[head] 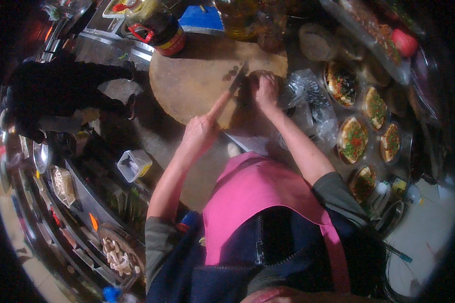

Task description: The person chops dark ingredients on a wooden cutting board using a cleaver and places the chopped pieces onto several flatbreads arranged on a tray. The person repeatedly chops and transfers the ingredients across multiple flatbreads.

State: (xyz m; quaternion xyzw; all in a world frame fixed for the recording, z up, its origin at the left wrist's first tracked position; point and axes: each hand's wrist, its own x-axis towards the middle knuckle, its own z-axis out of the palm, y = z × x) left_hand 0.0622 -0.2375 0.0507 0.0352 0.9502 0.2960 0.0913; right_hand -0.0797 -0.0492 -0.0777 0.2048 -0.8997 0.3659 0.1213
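Note:
My left hand (201,130) grips a knife (238,80), its index finger stretched along the top of the tool. The dark blade lies over a round wooden chopping board (189,83). My right hand (267,91) rests at the board's right side, fingers bent, just right of the blade. Some dark food shows by its fingertips; shadow hides what it is. Several small dark pieces (231,72) lie on the board left of the blade's tip.
A large sauce bottle (170,38) and an oil jug (239,22) stand at the board's far edge. Crumpled clear plastic (311,94) and several garnished dishes (352,140) are at right. Left are a square container (134,166), a dark-clothed person (60,94) and a mushroom basket (115,257).

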